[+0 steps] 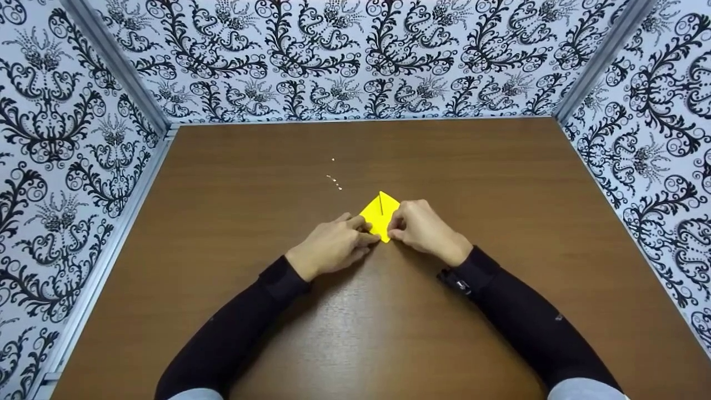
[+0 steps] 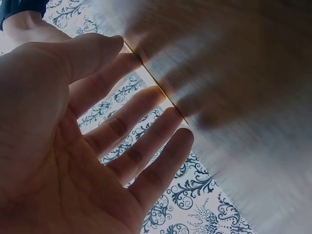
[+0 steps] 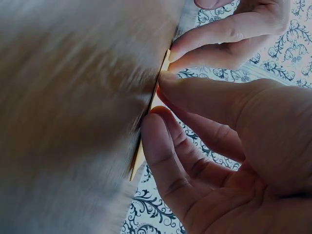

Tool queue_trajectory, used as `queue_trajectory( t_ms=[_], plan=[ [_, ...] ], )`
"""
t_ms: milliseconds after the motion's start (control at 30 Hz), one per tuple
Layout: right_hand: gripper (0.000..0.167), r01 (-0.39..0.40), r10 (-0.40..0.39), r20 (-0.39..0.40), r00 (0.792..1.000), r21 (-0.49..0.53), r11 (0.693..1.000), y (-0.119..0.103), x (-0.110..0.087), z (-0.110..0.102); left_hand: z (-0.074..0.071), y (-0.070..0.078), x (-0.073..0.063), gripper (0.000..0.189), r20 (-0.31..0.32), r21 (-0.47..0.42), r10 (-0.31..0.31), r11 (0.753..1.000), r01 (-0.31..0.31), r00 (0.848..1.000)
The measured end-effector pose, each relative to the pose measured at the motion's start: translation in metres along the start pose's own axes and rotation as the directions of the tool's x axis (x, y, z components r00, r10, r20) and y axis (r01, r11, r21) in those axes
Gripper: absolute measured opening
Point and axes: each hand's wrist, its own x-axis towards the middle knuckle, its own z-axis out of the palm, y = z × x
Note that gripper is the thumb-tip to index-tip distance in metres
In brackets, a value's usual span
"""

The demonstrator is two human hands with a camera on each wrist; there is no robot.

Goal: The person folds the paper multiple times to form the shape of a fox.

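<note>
A small piece of folded yellow paper (image 1: pixel 377 221), roughly diamond-shaped, lies flat on the wooden table, a dark slit or fold line running down from its top corner. From the left, my left hand (image 1: pixel 336 244) presses the lower left edge with its fingertips. In the left wrist view, that hand's fingers are fairly straight, and the paper shows only as a thin edge. My right hand (image 1: pixel 426 229) pinches the lower right edge, its fingers curled. In the right wrist view, thumb and fingertips meet at the paper's thin edge (image 3: pixel 138 158); exactly how they grip it is partly hidden.
Several tiny pale scraps (image 1: pixel 334 180) lie on the brown wooden table (image 1: pixel 250 178) beyond the left hand. Patterned black-and-white panels (image 1: pixel 344 61) with grey metal frames stand along the back and both sides.
</note>
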Motion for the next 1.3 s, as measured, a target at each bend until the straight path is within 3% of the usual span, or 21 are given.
queue_trajectory(
  t_ms=[333, 533, 700, 900, 1133, 1300],
  plan=[
    [0.004, -0.018, 0.018, -0.008, 1.0, 0.008, 1.0, 0.002, 0.0, 0.001, 0.001, -0.003, 0.009, 0.019, -0.082, -0.047, -0.057, 0.997, 0.053, 0.995],
    [0.005, -0.039, 0.04, -0.01, 0.999, 0.019, 0.999, 0.002, 0.0, 0.0, 0.001, -0.007, 0.024, 0.008, -0.147, -0.144, -0.075, 0.988, 0.054, 0.986],
    [0.006, -0.032, 0.033, -0.021, 0.999, 0.017, 0.999, 0.002, 0.0, 0.001, 0.004, -0.002, 0.041, 0.005, -0.122, -0.173, -0.104, 0.982, 0.082, 0.987],
    [0.007, -0.036, 0.036, -0.017, 0.999, 0.009, 0.999, 0.001, 0.001, 0.002, 0.009, 0.001, 0.051, 0.011, -0.092, -0.177, -0.166, 0.973, 0.148, 0.982],
    [0.012, -0.031, 0.031, -0.019, 0.999, 0.002, 1.0, 0.001, 0.002, 0.002, 0.011, -0.001, 0.055, 0.017, -0.069, -0.217, -0.232, 0.953, 0.212, 0.97],
    [0.011, -0.038, 0.038, -0.014, 0.999, -0.005, 0.999, 0.002, 0.001, 0.002, 0.01, 0.0, 0.057, 0.016, -0.05, -0.21, -0.233, 0.953, 0.218, 0.971]
  ],
)
